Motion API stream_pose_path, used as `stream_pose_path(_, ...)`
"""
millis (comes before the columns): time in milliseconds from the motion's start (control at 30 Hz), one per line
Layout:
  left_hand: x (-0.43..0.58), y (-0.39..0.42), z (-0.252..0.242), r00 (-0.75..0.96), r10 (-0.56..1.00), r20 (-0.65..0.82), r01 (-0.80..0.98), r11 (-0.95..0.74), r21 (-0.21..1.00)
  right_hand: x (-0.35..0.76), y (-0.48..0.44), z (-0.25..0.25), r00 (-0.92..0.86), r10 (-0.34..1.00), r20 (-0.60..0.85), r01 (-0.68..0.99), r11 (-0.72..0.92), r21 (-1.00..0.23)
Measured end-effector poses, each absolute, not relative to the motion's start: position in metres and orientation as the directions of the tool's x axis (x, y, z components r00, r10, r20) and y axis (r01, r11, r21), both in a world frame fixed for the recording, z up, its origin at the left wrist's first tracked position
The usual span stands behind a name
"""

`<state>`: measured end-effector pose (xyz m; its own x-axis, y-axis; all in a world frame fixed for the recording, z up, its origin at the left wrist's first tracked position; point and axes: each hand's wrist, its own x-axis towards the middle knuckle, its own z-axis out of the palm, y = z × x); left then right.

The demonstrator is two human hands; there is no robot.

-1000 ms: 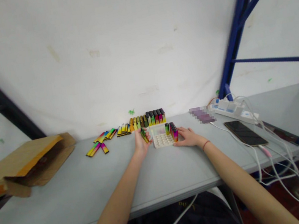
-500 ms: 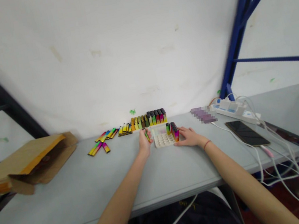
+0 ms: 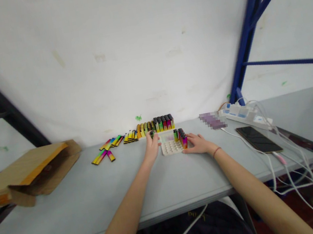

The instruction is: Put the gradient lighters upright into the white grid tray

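Observation:
A lighter (image 3: 152,134), dark at its top end, is held upright in my left hand (image 3: 150,144), whose fingers are wrapped round it and cover most of it. Beside that hand, just to its right, lies a white tray (image 3: 168,148) with rows of round holes. Several colourful lighters (image 3: 184,141) with black tops stand along the tray's right side, and one greenish lighter (image 3: 176,135) stands at its back. My right hand (image 3: 198,143) grips the tray's right edge, thumb at the near corner and fingers against the standing lighters.
Behind the tray stand packed upright lighters (image 3: 164,123). Loose lighters (image 3: 106,144) lie to the left. An open cardboard box (image 3: 23,172) is at far left. On the right are a phone (image 3: 259,139), a power strip (image 3: 247,115) and white cables (image 3: 301,172).
My left hand has turned the lighter more upright, its top end now facing up, and has shifted slightly. My right hand stays at the tray.

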<state>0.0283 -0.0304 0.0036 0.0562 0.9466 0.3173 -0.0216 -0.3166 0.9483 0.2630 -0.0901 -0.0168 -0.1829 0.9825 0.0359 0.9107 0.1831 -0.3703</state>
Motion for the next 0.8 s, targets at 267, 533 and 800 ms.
stream_pose_path(267, 0.054, -0.028, 0.003, 0.457, 0.735, 0.502, 0.200, -0.634, 0.747, 0.261, -0.092, -0.015, -0.182, 0.982, 0.051, 0.909, 0.188, -0.371)
stream_pose_path(533, 0.069, -0.023, -0.003, 0.479, 0.749, 0.458, 0.272, -0.622, 0.734, 0.261, -0.092, -0.015, -0.188, 0.981, 0.057, 0.913, 0.196, -0.357)
stream_pose_path(800, 0.074, -0.027, -0.004, 0.458, 0.735, 0.499, 0.408, -0.673, 0.617, 0.261, -0.093, -0.013, -0.186, 0.982, 0.041, 0.917, 0.188, -0.351)
